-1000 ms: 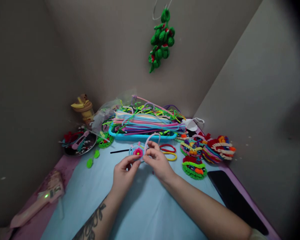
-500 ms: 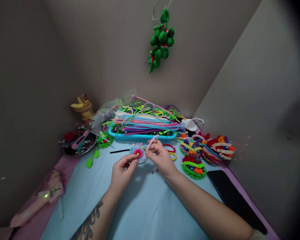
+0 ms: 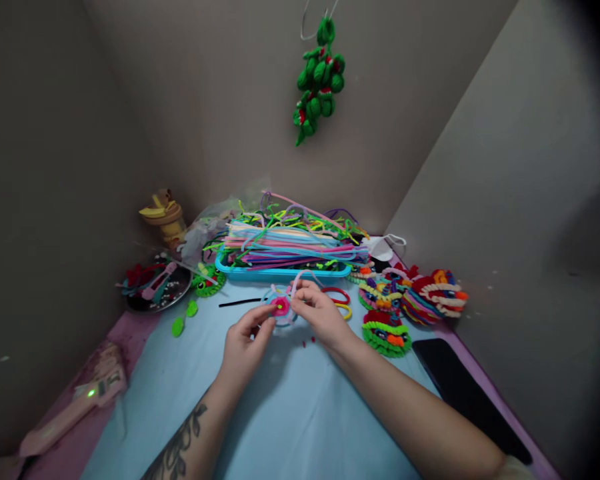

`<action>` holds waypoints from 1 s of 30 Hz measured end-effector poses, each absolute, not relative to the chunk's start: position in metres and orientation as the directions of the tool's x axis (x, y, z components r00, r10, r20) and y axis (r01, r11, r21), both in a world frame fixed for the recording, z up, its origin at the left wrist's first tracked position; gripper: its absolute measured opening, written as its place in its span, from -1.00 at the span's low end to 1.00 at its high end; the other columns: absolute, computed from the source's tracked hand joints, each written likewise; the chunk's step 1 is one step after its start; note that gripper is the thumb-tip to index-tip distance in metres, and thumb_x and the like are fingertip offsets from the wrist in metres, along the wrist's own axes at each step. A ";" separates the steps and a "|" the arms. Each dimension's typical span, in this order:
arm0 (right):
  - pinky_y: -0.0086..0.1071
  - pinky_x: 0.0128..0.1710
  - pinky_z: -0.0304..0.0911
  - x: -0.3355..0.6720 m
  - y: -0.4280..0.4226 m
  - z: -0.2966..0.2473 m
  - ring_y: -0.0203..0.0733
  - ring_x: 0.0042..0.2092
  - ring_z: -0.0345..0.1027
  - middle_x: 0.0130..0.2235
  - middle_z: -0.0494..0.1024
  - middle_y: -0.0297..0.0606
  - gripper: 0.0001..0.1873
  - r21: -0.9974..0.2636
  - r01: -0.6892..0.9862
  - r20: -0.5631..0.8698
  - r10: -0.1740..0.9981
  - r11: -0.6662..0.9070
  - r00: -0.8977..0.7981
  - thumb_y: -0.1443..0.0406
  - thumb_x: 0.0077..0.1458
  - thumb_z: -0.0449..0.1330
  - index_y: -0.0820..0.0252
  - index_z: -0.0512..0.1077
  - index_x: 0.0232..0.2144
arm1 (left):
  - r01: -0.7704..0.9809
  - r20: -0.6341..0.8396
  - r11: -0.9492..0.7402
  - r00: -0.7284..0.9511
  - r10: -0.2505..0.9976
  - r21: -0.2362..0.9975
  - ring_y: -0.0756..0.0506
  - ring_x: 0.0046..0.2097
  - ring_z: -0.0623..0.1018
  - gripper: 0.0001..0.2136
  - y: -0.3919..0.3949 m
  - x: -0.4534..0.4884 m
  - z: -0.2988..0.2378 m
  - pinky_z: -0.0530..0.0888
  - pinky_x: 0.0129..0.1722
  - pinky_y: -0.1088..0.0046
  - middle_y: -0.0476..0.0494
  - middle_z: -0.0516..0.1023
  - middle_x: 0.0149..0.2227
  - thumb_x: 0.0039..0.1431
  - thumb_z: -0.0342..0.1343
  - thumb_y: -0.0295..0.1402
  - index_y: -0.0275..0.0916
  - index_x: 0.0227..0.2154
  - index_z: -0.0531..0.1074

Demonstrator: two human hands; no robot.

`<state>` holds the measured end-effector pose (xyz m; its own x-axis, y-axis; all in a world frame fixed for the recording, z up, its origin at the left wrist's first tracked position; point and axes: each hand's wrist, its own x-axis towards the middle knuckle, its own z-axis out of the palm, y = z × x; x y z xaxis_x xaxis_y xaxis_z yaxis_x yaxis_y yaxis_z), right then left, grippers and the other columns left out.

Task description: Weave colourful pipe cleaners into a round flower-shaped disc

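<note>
Your left hand (image 3: 245,335) pinches the left rim of a round, light-blue and magenta fuzzy-stem piece (image 3: 282,307), seemingly steadying it; your right hand (image 3: 325,317), fingertips together, pinches a looped pale-pink strand (image 3: 303,273). The piece sits over the blue cloth surface (image 3: 290,413), toward its far edge, magenta innermost.

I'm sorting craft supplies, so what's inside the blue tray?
Straight bundles of pink, blue and purple pipe cleaners lie across the blue tray, with tangled green and yellow strands showing behind them. The bundles cover most of what lies beneath; the floor can't be made out.
</note>
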<state>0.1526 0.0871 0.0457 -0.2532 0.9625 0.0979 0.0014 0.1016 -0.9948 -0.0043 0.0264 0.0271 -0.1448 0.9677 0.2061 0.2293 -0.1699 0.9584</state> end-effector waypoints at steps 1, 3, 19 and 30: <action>-0.26 -0.05 0.13 0.153 0.087 0.046 -0.09 -0.03 0.23 -0.13 0.32 -0.21 -0.72 -0.992 0.001 0.120 0.966 0.123 -0.230 0.11 -0.09 0.22 0.18 0.37 -0.62 | 0.219 0.213 -0.174 -0.170 0.962 0.960 -0.06 -0.28 0.55 -0.70 0.026 -0.004 0.026 0.43 -0.36 0.48 -0.20 0.59 -0.21 0.12 0.11 -0.30 -0.24 -0.08 0.43; -0.25 -0.02 0.11 0.154 0.085 0.048 -0.10 -0.04 0.22 -0.15 0.32 -0.22 -0.71 -0.987 0.006 0.159 0.972 0.163 -0.175 0.11 -0.07 0.22 0.18 0.36 -0.63 | 0.225 0.260 -0.204 -0.261 0.930 0.953 -0.05 -0.27 0.54 -0.65 0.025 -0.005 0.025 0.43 -0.37 0.49 -0.19 0.58 -0.20 0.13 0.10 -0.31 -0.23 -0.01 0.33; -0.32 -0.05 0.13 0.137 0.065 0.046 -0.14 -0.04 0.20 -0.15 0.29 -0.23 -0.73 -0.978 -0.177 0.130 0.987 0.111 -0.100 0.14 -0.01 0.21 0.19 0.38 -0.59 | 0.200 0.320 -0.260 -0.395 0.861 0.945 0.03 -0.52 0.47 -0.76 0.015 0.011 0.026 0.42 -0.52 0.53 -0.02 0.56 -0.43 0.07 0.17 -0.34 -0.21 -0.18 0.37; -0.24 0.02 0.08 0.134 0.063 0.047 -0.12 -0.08 0.23 -0.21 0.38 -0.25 -0.71 -0.958 -0.288 0.031 0.994 0.000 -0.104 0.12 -0.11 0.28 0.18 0.37 -0.62 | 0.707 0.725 -0.441 -0.148 0.673 0.553 -0.02 -0.34 0.44 -0.89 0.024 -0.007 0.025 0.36 -0.36 0.46 -0.07 0.50 -0.37 0.05 0.20 -0.46 -0.23 -0.32 0.44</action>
